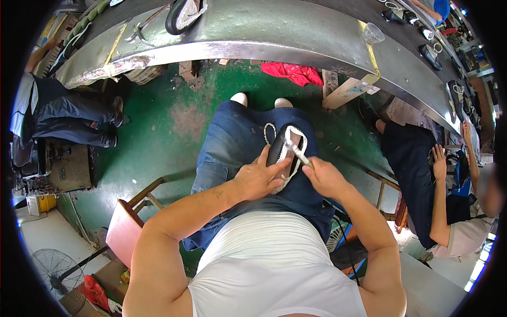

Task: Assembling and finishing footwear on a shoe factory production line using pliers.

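A black shoe (pixel 274 153) lies across my lap with its sole side up, a pale lining edge and a brownish inner sole showing. White strip (pixel 303 141) runs along its rim, and a loop of white cord (pixel 270 132) sticks out beside the toe. My left hand (pixel 257 176) holds the shoe's near left side, fingers spread across it. In my right hand (pixel 323 177) is a hammer (pixel 300 154), gripped by its handle, its metal head over the middle of the shoe. Whether the head touches the sole cannot be made out.
A long metal bench (pixel 237 37) curves ahead, carrying another black shoe (pixel 182 17), a pincer-like tool (pixel 139 33) and a clear plastic cup (pixel 373 33). Co-workers sit right (pixel 412 174) and stand left (pixel 63 113). Red cloth (pixel 293 72) lies beneath the bench; a pink-topped stool (pixel 125 230) stands left.
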{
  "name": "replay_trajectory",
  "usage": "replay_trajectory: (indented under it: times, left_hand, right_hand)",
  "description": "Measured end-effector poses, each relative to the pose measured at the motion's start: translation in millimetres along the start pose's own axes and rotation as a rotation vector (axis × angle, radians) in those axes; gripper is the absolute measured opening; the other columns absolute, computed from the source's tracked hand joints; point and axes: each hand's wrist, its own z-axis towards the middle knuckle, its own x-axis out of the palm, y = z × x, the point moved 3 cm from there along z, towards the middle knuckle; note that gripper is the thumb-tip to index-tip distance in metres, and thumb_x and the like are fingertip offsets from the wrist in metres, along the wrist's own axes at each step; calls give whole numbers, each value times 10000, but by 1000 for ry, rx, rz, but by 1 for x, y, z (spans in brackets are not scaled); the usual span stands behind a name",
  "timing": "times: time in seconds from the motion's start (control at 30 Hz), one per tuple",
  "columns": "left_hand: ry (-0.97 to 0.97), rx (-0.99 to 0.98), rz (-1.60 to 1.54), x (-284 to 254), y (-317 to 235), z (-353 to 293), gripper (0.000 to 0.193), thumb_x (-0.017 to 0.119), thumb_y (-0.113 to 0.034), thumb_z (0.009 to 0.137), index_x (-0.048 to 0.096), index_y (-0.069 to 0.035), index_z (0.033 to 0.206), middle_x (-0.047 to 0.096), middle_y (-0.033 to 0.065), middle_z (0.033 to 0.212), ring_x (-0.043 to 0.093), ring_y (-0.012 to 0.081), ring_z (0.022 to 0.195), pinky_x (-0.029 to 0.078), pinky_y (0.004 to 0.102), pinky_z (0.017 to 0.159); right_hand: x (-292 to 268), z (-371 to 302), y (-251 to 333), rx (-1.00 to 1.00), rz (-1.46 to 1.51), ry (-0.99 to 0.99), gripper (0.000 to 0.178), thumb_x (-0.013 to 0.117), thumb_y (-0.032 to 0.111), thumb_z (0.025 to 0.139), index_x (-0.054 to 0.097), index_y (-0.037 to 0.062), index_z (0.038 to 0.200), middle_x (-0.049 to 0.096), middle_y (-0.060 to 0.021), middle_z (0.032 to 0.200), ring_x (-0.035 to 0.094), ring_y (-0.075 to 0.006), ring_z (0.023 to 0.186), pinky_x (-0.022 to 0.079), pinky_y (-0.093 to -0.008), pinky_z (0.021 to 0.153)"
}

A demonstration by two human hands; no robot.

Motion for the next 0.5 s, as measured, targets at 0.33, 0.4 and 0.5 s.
replay_trajectory:
  times: [0.33, 0.4, 0.5]
  left_hand:
    - [-241, -35, -630, 47, 35, -13, 837, 640, -293, 950, 180, 83, 1540, 205, 323, 1592, 244, 384, 1495, 234, 359, 1213]
    - [-248, -10, -603, 50, 35, -12, 873, 680, -273, 924, 173, 62, 1550, 194, 302, 1605, 236, 366, 1501, 242, 352, 1210]
    - [-187, -16, -578, 43, 26, -18, 967, 754, -252, 863, 153, 28, 1568, 170, 273, 1622, 214, 358, 1511, 246, 349, 1210]
  right_hand:
    - [5, -27, 34, 12, 87, 135, 398, 459, 356, 1034, 571, -25, 1011, 659, -265, 947, 628, -461, 915, 478, -529, 786]
    - [6, -30, 33, 12, 193, 151, 407, 451, 363, 1036, 576, -23, 1006, 659, -264, 994, 627, -462, 925, 476, -534, 791]
    - [22, -39, 27, 46, 52, 121, 408, 454, 366, 1035, 591, -18, 1007, 664, -261, 1001, 622, -467, 925, 475, -534, 795]
